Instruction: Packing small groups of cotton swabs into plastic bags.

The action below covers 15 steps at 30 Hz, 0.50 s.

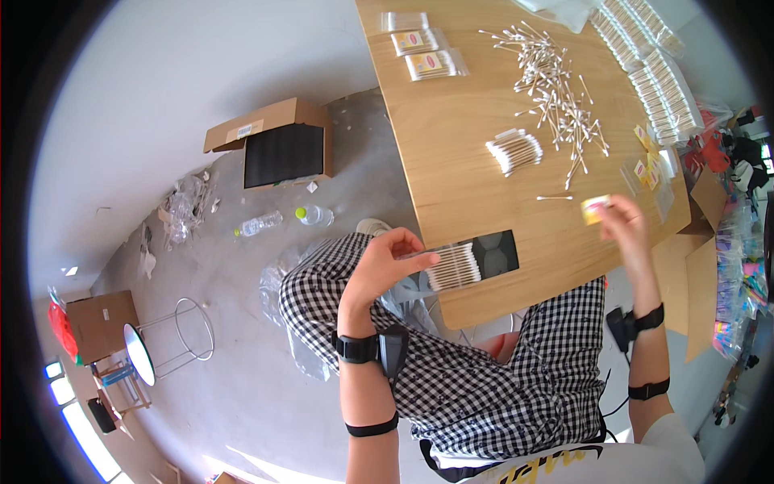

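Note:
My left hand [393,260] is closed at the table's near left corner, its thumb and fingers pinching a clear plastic bag that holds a row of cotton swabs [454,269]. Under the swabs' right end lies a flat black rectangle [498,252]. Over the right part of the table, my right hand [627,224] pinches a small yellow and white card [595,210]. A single cotton swab [555,198] lies left of that card. Farther back are a neat bundle of swabs [514,152] and a large loose heap of swabs [556,89].
Filled swab packets [431,64] lie at the table's far left. Stacked swab packs [665,93] stand along the right side, with yellow cards and clear bags [645,171] nearer. Left of the table, an open cardboard box [314,149], bottles [314,215] and a stool [141,355] are on the floor.

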Each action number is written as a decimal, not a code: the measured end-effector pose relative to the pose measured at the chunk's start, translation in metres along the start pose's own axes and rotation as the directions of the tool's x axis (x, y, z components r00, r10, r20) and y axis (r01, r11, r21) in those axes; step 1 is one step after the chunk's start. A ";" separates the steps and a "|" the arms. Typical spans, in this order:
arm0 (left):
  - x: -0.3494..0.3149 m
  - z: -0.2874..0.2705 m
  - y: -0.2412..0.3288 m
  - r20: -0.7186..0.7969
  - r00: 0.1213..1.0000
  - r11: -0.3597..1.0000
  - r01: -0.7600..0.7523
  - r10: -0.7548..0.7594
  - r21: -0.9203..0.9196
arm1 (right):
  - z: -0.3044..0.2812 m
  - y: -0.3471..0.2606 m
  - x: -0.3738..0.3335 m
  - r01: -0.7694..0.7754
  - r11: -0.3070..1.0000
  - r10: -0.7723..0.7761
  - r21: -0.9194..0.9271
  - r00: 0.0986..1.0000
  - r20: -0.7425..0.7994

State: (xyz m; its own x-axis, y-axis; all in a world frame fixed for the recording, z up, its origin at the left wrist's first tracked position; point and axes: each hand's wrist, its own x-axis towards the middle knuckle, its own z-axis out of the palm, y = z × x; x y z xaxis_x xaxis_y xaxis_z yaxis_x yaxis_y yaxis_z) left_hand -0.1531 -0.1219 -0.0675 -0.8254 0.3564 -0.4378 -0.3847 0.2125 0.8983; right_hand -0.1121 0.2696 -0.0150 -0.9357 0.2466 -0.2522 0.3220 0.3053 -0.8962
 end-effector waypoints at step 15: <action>0.000 0.006 -0.005 0.071 0.997 0.995 -0.042 0.036 0.087 | 0.140 -0.028 -0.027 0.129 0.986 -0.068 -0.110 0.895 0.440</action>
State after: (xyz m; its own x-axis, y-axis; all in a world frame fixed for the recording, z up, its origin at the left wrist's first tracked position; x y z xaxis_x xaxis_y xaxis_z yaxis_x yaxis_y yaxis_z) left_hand -0.1483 -0.1174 -0.0725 -0.8073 0.4273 -0.4070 -0.3121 0.2762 0.9090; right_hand -0.1163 0.1254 -0.0349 -0.9232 -0.2045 -0.3255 0.2127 0.4336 -0.8756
